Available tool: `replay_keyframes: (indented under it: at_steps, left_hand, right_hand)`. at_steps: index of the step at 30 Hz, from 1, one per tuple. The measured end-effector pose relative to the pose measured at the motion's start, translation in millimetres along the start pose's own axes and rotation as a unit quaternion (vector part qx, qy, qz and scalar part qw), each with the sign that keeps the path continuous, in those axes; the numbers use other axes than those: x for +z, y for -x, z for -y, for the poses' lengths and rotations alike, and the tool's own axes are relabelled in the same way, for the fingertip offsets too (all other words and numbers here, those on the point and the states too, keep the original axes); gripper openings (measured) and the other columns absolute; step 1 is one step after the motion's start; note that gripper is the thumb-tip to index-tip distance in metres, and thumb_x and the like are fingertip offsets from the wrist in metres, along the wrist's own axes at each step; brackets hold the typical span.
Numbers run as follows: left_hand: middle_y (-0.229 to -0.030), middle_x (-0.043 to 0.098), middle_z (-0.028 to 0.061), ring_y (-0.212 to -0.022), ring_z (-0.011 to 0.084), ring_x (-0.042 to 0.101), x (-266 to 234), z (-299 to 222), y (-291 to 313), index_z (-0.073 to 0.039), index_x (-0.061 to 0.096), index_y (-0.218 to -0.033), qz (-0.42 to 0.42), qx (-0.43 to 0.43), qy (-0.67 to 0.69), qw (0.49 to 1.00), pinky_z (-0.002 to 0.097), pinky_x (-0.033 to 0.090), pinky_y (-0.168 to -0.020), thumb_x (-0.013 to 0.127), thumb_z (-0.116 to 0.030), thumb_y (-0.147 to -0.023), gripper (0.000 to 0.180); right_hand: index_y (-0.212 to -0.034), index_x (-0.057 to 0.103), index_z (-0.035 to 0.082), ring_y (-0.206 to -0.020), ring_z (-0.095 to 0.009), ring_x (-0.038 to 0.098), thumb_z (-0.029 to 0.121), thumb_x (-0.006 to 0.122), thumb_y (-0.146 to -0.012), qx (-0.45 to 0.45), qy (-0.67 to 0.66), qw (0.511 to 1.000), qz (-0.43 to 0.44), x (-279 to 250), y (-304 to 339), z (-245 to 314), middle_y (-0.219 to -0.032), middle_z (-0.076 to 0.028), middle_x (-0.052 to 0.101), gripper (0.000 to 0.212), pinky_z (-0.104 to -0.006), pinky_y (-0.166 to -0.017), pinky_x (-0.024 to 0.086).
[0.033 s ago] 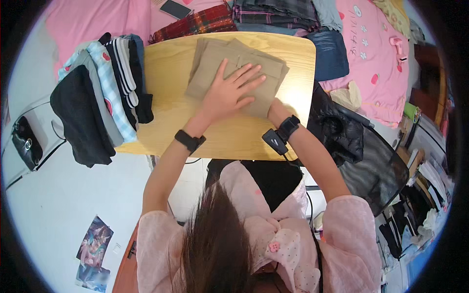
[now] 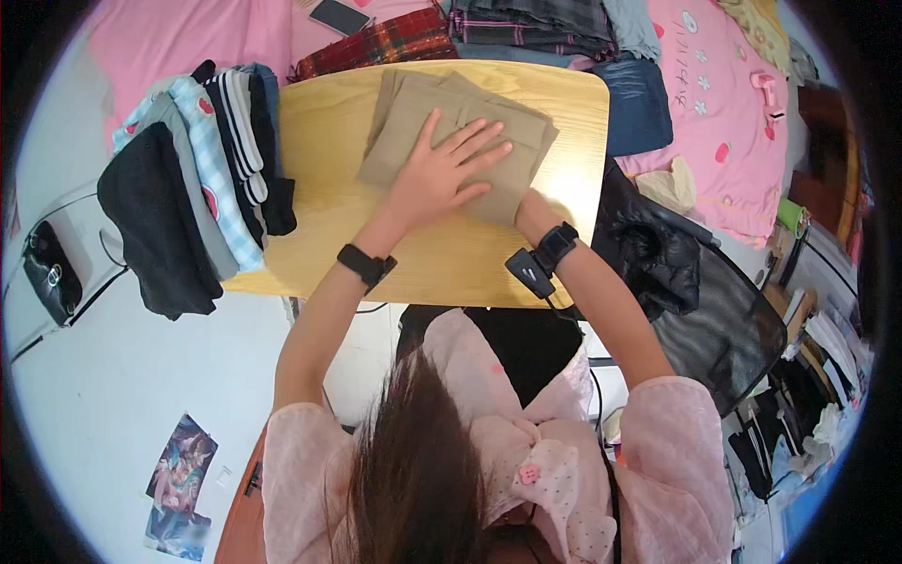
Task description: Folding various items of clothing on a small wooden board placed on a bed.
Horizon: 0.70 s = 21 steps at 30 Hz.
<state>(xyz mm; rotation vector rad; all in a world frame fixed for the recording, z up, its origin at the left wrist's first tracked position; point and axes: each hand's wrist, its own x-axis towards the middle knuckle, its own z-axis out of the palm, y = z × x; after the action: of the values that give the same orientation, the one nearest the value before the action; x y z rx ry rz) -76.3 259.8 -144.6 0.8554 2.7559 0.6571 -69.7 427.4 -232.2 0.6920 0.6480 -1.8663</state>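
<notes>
Khaki garment, folded, on bench; left hand spread flat on top; right hand mostly hidden at its edge, grip unclear

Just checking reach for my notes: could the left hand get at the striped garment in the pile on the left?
Probably yes: the left hand lies open on top of the folded khaki cloth, and the striped garment shows from above, though a black garment lies between them.
</notes>
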Motion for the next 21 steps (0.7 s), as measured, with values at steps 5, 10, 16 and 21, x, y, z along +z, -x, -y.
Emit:
replay_keyframes:
  at_steps: [5,10,16,21]
  left_hand:
    - [-0.147,0.03,0.0012,-0.134,0.0183,0.029,1.6,3.1,-0.9,-0.022,0.036,-0.14,-0.016,-0.01,0.006,1.0,0.0546,0.001,-0.11,0.049,-0.035,-0.089,0.054]
    - [-0.147,0.03,0.001,-0.135,0.0178,0.028,5.1,7.3,3.3,-0.022,0.035,-0.14,-0.025,-0.022,-0.013,0.999,0.0545,0.002,-0.11,0.047,-0.037,-0.09,0.053]
    - [-0.147,0.03,0.0007,-0.135,0.0163,0.027,3.5,6.1,4.1,-0.023,0.036,-0.139,-0.041,-0.011,-0.026,0.999,0.0525,0.005,-0.111,0.046,-0.037,-0.091,0.052]
    - [-0.148,0.027,-0.0005,-0.136,0.0156,0.024,-7.5,19.5,12.3,-0.022,0.033,-0.141,-0.061,-0.074,-0.012,0.995,0.0488,0.008,-0.112,0.044,-0.03,-0.092,0.051]
  right_hand:
    - [-0.135,0.035,0.003,-0.122,-0.023,0.044,0.052,0.028,-0.095,-0.027,-0.011,0.999,-0.021,-7.0,-9.2,1.0,-0.134,-0.014,0.044,0.064,-0.0398,-0.103,0.036]
    - [-0.133,0.038,0.003,-0.117,-0.024,0.048,0.051,0.03,-0.095,-0.079,-0.009,0.997,-0.018,2.6,21.6,8.1,-0.13,-0.014,0.047,0.061,-0.0396,-0.101,0.038]
    - [-0.128,0.043,0.005,-0.102,-0.022,0.055,0.042,0.041,-0.094,-0.044,-0.067,0.996,0.034,2.9,94.1,32.7,-0.122,-0.011,0.053,0.05,-0.0363,-0.091,0.042]
    - [-0.11,0.054,0.0,-0.078,-0.014,0.057,0.017,0.046,-0.092,-0.359,0.283,0.853,-0.25,21.5,109.6,26.7,-0.102,-0.006,0.058,0.027,-0.0287,-0.08,0.044]
